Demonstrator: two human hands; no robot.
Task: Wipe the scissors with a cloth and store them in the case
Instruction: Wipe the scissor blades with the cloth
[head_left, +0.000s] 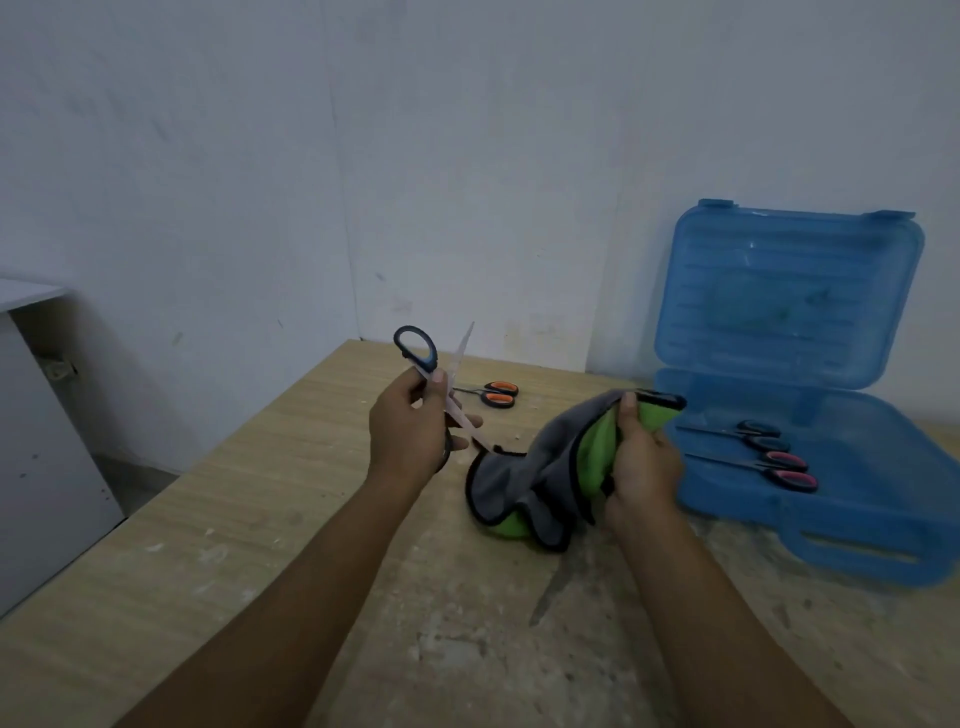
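My left hand (410, 431) grips a pair of blue-handled scissors (423, 358), held up above the table with the blades spread apart. My right hand (641, 462) holds a grey and green cloth (524, 483) whose lower part lies bunched on the table. An open blue plastic case (857, 519) stands at the right, its lid upright against the wall. Two pairs of scissors lie inside it, one with dark handles (753, 435) and one with pink handles (779, 467). An orange-handled pair (493, 393) lies on the table behind my left hand.
The wooden table (260, 519) is scuffed, with pale paint marks and crumbs. A white wall stands close behind it. A grey cabinet (31, 441) is at the far left, beyond the table's left edge.
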